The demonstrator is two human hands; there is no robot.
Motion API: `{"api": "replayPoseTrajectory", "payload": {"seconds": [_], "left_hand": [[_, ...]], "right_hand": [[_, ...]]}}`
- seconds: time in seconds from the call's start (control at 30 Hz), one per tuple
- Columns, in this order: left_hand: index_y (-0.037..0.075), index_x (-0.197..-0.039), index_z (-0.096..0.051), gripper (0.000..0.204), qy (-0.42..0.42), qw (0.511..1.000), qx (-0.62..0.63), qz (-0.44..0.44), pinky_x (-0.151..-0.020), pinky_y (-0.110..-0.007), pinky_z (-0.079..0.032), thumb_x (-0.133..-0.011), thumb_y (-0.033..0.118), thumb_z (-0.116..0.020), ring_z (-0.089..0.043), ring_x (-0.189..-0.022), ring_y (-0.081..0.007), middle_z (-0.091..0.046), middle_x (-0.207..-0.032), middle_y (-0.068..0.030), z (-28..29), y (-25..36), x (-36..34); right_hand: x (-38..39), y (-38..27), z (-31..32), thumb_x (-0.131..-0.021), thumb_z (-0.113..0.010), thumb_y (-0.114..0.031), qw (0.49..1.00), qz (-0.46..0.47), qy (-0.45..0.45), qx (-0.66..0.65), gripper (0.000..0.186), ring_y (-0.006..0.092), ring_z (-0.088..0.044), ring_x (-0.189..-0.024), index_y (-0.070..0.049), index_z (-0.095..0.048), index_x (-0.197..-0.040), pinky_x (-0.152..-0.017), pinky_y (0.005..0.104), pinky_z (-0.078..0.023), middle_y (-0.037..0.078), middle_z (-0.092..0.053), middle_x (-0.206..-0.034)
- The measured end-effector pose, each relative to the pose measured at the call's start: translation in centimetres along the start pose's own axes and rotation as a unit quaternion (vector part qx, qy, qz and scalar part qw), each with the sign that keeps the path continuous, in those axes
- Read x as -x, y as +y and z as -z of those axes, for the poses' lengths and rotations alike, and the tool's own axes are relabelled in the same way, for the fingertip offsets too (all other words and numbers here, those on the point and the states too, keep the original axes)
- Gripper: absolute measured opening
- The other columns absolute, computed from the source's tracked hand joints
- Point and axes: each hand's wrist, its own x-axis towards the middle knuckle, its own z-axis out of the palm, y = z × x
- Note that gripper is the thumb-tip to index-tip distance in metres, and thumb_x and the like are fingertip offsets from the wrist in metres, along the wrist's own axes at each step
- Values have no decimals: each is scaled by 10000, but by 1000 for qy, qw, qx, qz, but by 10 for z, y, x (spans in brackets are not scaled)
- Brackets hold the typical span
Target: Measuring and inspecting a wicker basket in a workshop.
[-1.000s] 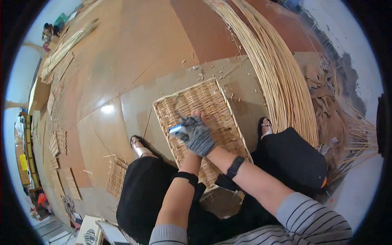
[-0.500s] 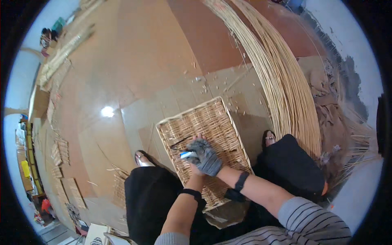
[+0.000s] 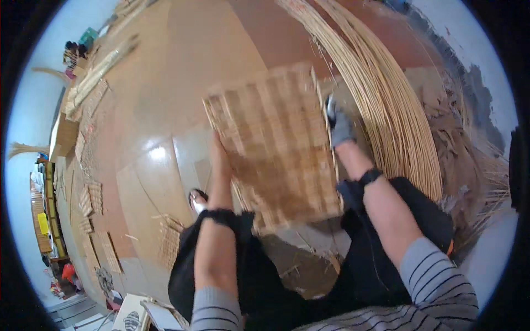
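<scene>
Wicker mats lie on the floor at far left. Next, the bare left hand grasps the left edge of a blurred wicker panel, tilted up before the knees. At its right edge, the grey-gloved right hand clasps it, beside long canes, then brown cloth.
</scene>
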Motion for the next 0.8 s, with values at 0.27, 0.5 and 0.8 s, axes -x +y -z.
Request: {"api": "replayPoseTrajectory", "payload": {"seconds": [0.27, 0.5, 0.8], "left_hand": [[94, -1214, -269, 640, -105, 984, 144, -13, -897, -321, -280, -775, 559, -252, -332, -1094, -193, -357, -1187, -66, 22, 54, 67], [41, -1187, -294, 728, -92, 939, 241, 226, -835, -420, -351, -732, 609, -284, -417, -1000, -290, -414, -1114, -132, 80, -80, 165], [16, -974, -485, 372, 89, 974, -149, 146, -592, -290, -418, -755, 314, -522, -521, -662, -166, -545, -779, -68, 65, -142, 208]], "right_hand": [[23, -56, 21, -855, -284, -291, 889, -215, -254, -314, 359, 207, -433, -975, -55, -431, -1082, -875, 323, -313, 72, -485, -1054], [70, 105, 117, -788, -433, -384, 884, -409, -125, -191, 417, 197, -465, -873, -60, -448, -1050, -753, 291, -395, 70, -487, -976], [91, 117, 118, -740, -516, -257, 953, 56, -6, 299, 305, 238, -517, -770, -8, -498, -916, -690, 297, -412, 122, -544, -848]]}}
